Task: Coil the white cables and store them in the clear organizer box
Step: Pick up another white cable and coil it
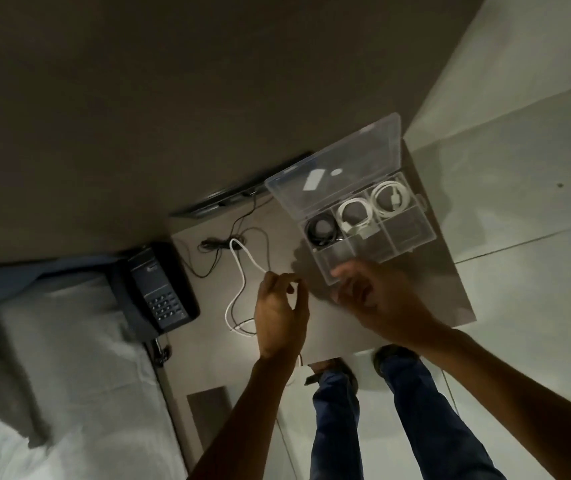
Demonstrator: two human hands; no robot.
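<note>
- Grey table beside a bed carries the open clear organizer box.
- My left hand pinches the loose white cable.
- My right hand, fingers apart, hovers at the box's near corner.
- Two coiled white cables lie inside.

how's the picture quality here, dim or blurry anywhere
Head view: dim overall, with the brightest patch on the tabletop near the left hand; the right hand is motion-blurred and casts a shadow toward the clear organizer box; wide-angle bending shows at the edges; the loose white cable stays fairly sharp.
</note>
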